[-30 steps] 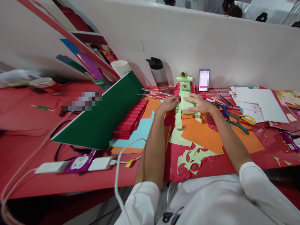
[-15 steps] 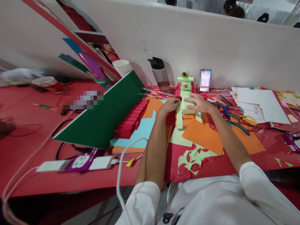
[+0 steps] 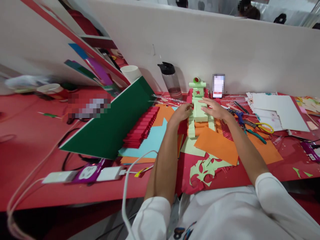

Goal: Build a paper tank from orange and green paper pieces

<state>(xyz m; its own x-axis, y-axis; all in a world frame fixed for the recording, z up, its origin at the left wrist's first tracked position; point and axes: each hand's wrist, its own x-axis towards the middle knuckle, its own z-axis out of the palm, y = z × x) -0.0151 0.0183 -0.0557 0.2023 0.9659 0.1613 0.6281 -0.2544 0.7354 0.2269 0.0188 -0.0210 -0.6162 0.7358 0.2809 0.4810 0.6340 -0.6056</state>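
Note:
A light-green paper tank model point(image 3: 200, 115) with a red star, a rolled barrel and orange rolls below stands on the red table. At its left side is my left hand point(image 3: 182, 113), fingers curled in against the edge; the fingertips are partly hidden. My right hand point(image 3: 214, 108) reaches over from the other side, its fingers stretched out and apart across the top and right flank of the model. An orange paper sheet point(image 3: 217, 145) lies in front of it, beside pale-green cut scraps point(image 3: 203, 170).
To the left, a green board point(image 3: 107, 123) leans over red folded paper strips point(image 3: 141, 128). Behind stand a water bottle point(image 3: 171, 80) and a phone point(image 3: 218, 86). Pliers and scissors point(image 3: 260, 128) lie right, near white boards point(image 3: 280, 110). A white cable point(image 3: 126, 193) hangs by my left arm.
My right hand's fingers have shifted slightly on the model, showing more of its top box. The left hand stays at the left edge. The view has moved a little.

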